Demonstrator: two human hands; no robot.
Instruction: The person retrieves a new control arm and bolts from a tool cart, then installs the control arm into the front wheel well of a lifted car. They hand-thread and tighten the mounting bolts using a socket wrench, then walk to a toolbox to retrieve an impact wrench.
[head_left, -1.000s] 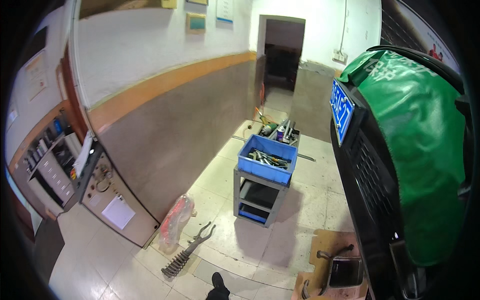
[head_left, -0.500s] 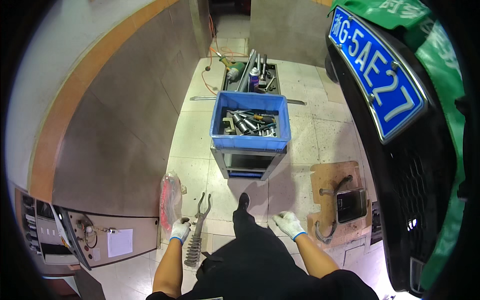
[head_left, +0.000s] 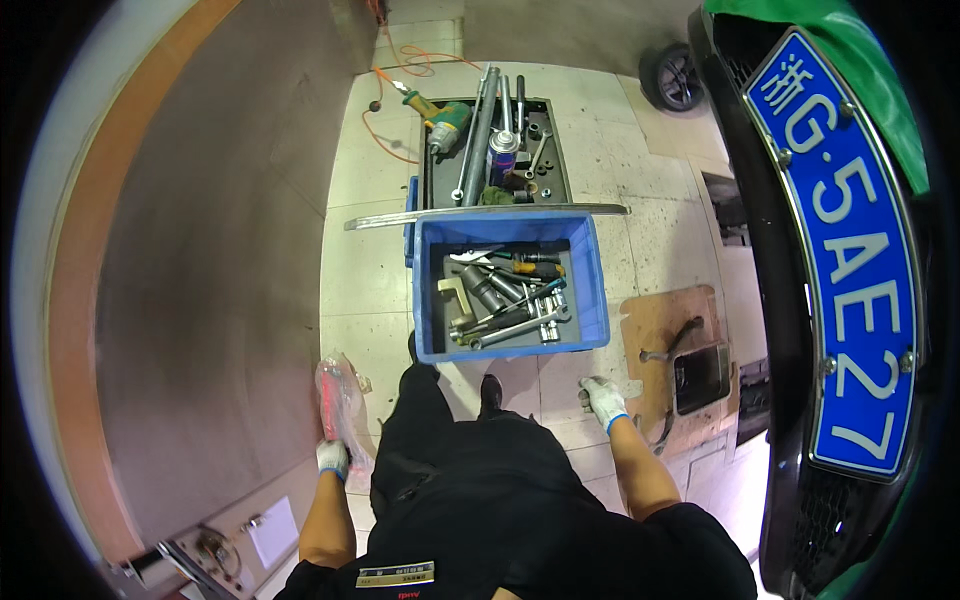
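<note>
My left hand (head_left: 333, 458), in a white glove with a blue cuff, hangs low at my left. It overlaps the lower part of a clear plastic bag (head_left: 345, 395) with something red inside; whether they touch I cannot tell, and its fingers are mostly hidden. My right hand (head_left: 604, 400), gloved alike, hangs out at my right with fingers loosely bent, a little apart, and nothing visible in them. Before me stands a blue plastic bin (head_left: 598, 290) on a tool cart. Sockets (head_left: 484, 288), a combination wrench (head_left: 520, 328) and other hand tools lie inside it.
Beyond the bin, the cart's tray (head_left: 556, 175) holds a green impact wrench (head_left: 448, 125), a spray can (head_left: 503, 160) and long bars. A flat metal strip (head_left: 375, 220) sticks out both sides. Cardboard (head_left: 650, 310) lies at right beside the car bumper (head_left: 785, 400). An orange hose (head_left: 375, 135) trails behind.
I have moved closer to the cart, and the bin now sits nearer and larger. The coil-spring strut at my left has passed out of sight. Both gloved hands swing at my sides.
</note>
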